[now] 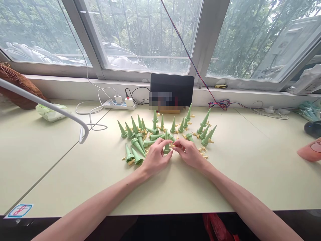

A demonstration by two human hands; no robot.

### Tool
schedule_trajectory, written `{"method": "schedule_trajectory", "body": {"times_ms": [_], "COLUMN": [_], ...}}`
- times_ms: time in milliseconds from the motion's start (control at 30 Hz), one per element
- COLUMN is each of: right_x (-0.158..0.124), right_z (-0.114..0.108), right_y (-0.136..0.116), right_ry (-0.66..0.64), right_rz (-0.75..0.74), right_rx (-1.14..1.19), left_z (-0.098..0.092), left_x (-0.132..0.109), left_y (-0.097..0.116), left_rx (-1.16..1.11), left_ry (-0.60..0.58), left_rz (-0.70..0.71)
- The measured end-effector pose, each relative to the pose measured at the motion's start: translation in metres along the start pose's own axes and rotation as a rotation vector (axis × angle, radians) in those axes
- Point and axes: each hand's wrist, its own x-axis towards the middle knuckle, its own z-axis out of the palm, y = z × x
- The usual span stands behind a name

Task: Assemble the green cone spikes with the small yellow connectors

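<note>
My left hand [157,154] is closed round a green watering spike [166,142], which stands point up between thumb and fingers. Close by on the right, my right hand [188,152] pinches a small yellow valve [172,145] at the side of that spike; whether the two are joined I cannot tell. Several more green spikes surround my hands, some upright with yellow valves on them, like the tall spike [206,117] at the right. Others lie on their sides at the left, such as the open-ended spike [137,157]. Loose yellow valves [202,149] lie beyond my right wrist.
Behind the spikes, a dark tablet [173,88] leans on a stand. A power strip [120,105] with cables lies back left, near a white curved bar [50,97]. Bundled wires [222,104] and a pinkish object [309,150] are at the right of the table [250,164].
</note>
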Motion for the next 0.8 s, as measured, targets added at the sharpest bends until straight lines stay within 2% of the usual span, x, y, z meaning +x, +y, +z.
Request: {"method": "schedule_trajectory", "body": {"times_ms": [800], "right_x": [0.0007], "right_z": [-0.0017], "right_y": [-0.0043], "right_ry": [-0.012], "right_rz": [0.027], "right_rx": [-0.035], "left_z": [0.0012], "left_x": [-0.0008], "left_y": [-0.002], "left_rx": [-0.024], "left_ry": [-0.034], "left_rz": [0.024]}}
